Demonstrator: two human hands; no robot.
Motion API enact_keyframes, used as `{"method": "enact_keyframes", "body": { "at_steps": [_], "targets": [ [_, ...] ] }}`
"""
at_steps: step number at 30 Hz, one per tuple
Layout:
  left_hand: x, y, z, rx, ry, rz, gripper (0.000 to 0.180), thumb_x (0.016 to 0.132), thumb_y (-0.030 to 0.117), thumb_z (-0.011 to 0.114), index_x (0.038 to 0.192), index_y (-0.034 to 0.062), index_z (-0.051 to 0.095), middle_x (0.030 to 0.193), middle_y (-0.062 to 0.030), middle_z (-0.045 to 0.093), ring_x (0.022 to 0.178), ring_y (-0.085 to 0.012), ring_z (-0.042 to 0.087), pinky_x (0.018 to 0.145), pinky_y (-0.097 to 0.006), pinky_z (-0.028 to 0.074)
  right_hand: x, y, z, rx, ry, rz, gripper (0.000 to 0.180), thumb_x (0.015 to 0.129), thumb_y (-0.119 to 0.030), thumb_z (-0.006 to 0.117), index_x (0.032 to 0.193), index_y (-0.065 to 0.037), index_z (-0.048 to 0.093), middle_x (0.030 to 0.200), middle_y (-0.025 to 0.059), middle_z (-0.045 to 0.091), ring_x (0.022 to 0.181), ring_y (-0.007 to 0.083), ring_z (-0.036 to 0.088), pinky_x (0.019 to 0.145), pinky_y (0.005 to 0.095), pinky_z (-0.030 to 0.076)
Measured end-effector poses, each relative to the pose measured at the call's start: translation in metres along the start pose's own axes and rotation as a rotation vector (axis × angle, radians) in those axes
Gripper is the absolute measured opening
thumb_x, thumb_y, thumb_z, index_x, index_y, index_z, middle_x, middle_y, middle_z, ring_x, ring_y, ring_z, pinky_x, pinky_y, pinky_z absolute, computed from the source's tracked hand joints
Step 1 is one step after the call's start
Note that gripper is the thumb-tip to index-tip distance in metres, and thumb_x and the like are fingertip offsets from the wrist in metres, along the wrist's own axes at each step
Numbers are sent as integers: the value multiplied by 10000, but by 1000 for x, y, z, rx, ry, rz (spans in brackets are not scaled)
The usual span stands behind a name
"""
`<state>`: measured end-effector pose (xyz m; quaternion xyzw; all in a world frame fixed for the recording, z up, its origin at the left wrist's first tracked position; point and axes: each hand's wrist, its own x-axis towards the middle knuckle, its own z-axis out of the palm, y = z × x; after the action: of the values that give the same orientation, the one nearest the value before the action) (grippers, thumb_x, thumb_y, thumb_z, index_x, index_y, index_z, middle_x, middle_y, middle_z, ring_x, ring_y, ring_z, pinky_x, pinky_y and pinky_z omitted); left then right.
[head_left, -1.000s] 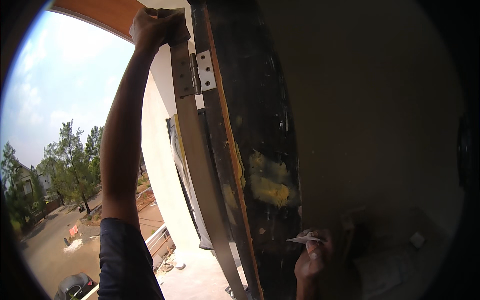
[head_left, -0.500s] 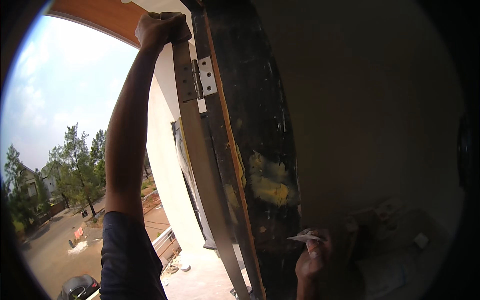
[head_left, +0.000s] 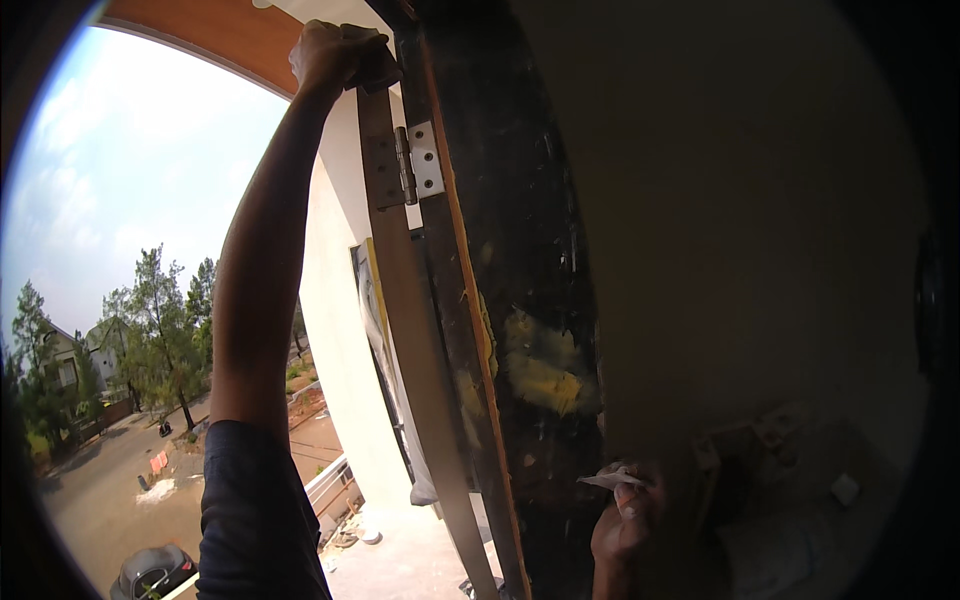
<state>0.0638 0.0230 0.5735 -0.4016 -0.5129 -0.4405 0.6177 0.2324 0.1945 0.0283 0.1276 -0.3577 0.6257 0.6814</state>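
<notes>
High up, my left hand (head_left: 325, 55) is closed at the upper end of a narrow brown door edge (head_left: 420, 400). Something dark brown shows under its fingers; whether it is a folded piece or the fingers in shade, I cannot make out. Just below, a metal hinge (head_left: 407, 166) with screws joins this edge to the dark frame (head_left: 440, 270). At the lower right, my right hand (head_left: 622, 525) pinches a crumpled whitish sheet (head_left: 612, 475), like paper, in front of a black panel (head_left: 530, 250). Yellowish filler (head_left: 545, 375) is smeared on that panel.
Bright outdoors lies left, with trees (head_left: 155, 330), a road and a dark vehicle (head_left: 155, 575) below. A pale wall (head_left: 345, 330) and a light floor (head_left: 385, 560) with debris stand beyond the door edge. The right side is a dim room with blurred objects (head_left: 770, 430).
The door edge, hinge and my left hand appear slightly farther right in the picture. The whitish sheet in my right hand looks more crumpled and tilted differently.
</notes>
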Motion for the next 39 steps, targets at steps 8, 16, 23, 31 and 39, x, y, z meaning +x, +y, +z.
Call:
{"method": "enact_keyframes", "body": {
  "at_steps": [8, 16, 23, 31, 39],
  "targets": [
    [-9, 17, -13, 55, 43, -66, 603, 646, 410, 908, 964, -39, 661, 938, -171, 716, 866, -255, 727, 770, -391, 606, -2, 3, -1, 19, 37, -41, 283, 728, -137, 586, 939, 51, 603, 873, 161, 610, 820, 275, 651, 773, 401, 547],
    [-32, 14, -21, -63, 125, -91, 721, 665, 428, 899, 1088, -70, 595, 1017, -193, 695, 849, -232, 728, 783, -368, 603, -2, -3, 2, 110, -7, 26, 270, 725, -130, 600, 924, 52, 598, 861, 165, 610, 783, 273, 649, 758, 389, 543],
    [-37, -16, -9, -330, 49, 57, 643, 698, 414, 888, 1057, -61, 644, 944, -171, 716, 834, -224, 728, 779, -332, 593, 2, -5, -6, 47, -49, 77, 360, 717, -206, 603, 981, 35, 563, 910, 161, 589, 838, 266, 608, 774, 395, 512],
    [-33, -26, -34, -353, -128, -67, 589, 696, 435, 884, 976, -51, 705, 867, -121, 714, 752, -168, 707, 685, -307, 583, -8, -5, -7, 19, -75, 94, 372, 776, -213, 598, 1052, 35, 563, 951, 150, 589, 882, 256, 594, 832, 401, 493],
    [-287, -94, -105, -544, 19, -582, 384, 953, 243, 661, 1231, -17, 606, 1015, -98, 690, 872, -153, 681, 769, -287, 585, 0, 8, -18, 35, -50, 0, 335, 824, -248, 558, 1045, 4, 559, 960, 106, 541, 926, 235, 544, 829, 382, 467]
  ]
}}
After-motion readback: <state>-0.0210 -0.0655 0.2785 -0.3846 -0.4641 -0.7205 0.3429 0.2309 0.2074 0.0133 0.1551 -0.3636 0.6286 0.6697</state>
